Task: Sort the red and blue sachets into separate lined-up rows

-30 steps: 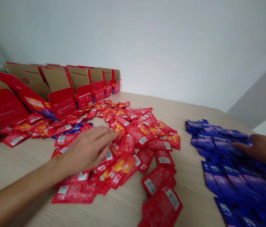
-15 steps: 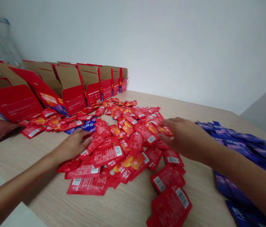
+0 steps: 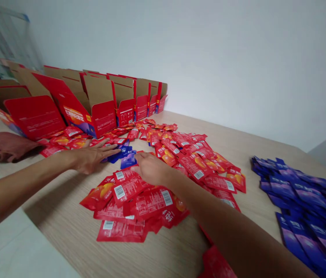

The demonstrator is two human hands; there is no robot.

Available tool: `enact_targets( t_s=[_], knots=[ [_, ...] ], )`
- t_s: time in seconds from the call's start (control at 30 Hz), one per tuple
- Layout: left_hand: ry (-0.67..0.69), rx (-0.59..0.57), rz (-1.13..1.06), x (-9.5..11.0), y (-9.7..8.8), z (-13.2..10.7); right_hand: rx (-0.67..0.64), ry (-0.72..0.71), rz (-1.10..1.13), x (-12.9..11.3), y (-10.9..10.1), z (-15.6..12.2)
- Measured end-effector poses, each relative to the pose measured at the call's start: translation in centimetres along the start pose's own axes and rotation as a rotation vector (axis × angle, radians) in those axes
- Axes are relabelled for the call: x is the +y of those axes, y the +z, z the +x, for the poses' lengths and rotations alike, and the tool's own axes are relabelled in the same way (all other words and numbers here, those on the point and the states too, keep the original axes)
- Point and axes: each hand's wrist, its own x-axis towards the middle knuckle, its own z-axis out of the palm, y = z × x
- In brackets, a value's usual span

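A spread of red sachets [image 3: 180, 162] covers the middle of the wooden table [image 3: 232, 143]. A few blue sachets [image 3: 124, 154] lie among the red ones near the boxes. My left hand [image 3: 92, 156] lies flat on the table, fingers stretched out toward the blue sachets and touching them. My right hand [image 3: 151, 170] reaches across the red pile, its fingertips pinching the edge of a blue sachet [image 3: 128, 161].
A row of open red cardboard boxes [image 3: 99, 104] stands along the wall at the back left. A pile of blue sachets [image 3: 301, 197] lies at the right. Another person's hand in a reddish sleeve [image 3: 3, 146] rests at the far left edge.
My right hand left the blue pile, crossed the red sachets and reached the blue sachets near the boxes. My left hand moved left and forward and flattened out. The view turned left.
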Motion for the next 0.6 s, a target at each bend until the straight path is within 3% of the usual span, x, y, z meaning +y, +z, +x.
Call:
enact_targets(
  t_s=[0.17, 0.37, 0.6],
  knots=[
    [0.101, 0.008, 0.021, -0.1, -1.0, 1.8, -0.016, 0.092, 0.008, -0.5, -0.4, 3.4],
    [0.207, 0.030, 0.001, -0.8, -1.3, 3.8, -0.094, 0.234, -0.049, -2.9, 1.1, 6.8],
    [0.310, 0.275, -0.071, -1.0, 0.6, 5.3, -0.114, 0.272, -0.089, -3.9, 1.2, 7.6]
  ],
)
